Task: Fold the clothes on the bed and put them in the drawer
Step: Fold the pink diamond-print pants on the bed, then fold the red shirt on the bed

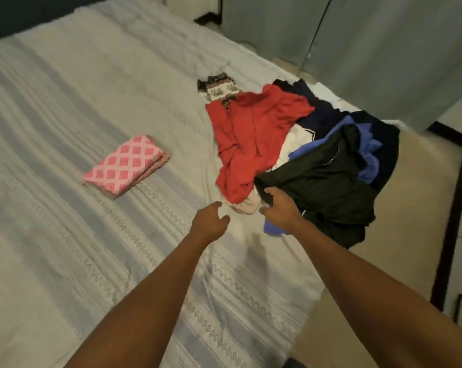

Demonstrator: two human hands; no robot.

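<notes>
The clothes sit on the bed (65,102) in two lots. One pink cloth (126,166) lies folded into a neat rectangle, on its own and well apart to the left of the rest. The pile (291,144) near the bed's right edge is unfolded: a red top (251,139) spread over it, a black garment (317,181) crumpled at the near side, a blue piece (368,160) showing through, pale fabric beneath, and a patterned item (219,86) at the far end. We see no drawer in this view.

So we judge the task to be early. One piece is folded and none has been put away. At least five garments are left to fold, and then everything has to go to the drawer.

Our right hand (280,208) is at the near edge of the black garment. Its fingers (271,192) curl over the dark fabric and touch it, with the thumb a little below. The picture is soft here, so we cannot tell whether the pinch has closed on the cloth or is only about to.

Our left hand (211,221) hangs just above the bedspread, beside the right hand and near the pile's near corner. Its fingers (219,205) are loosely curled, thumb apart from them, and they hold nothing.

We take the black garment to be the next piece to be pulled free and laid flat.
</notes>
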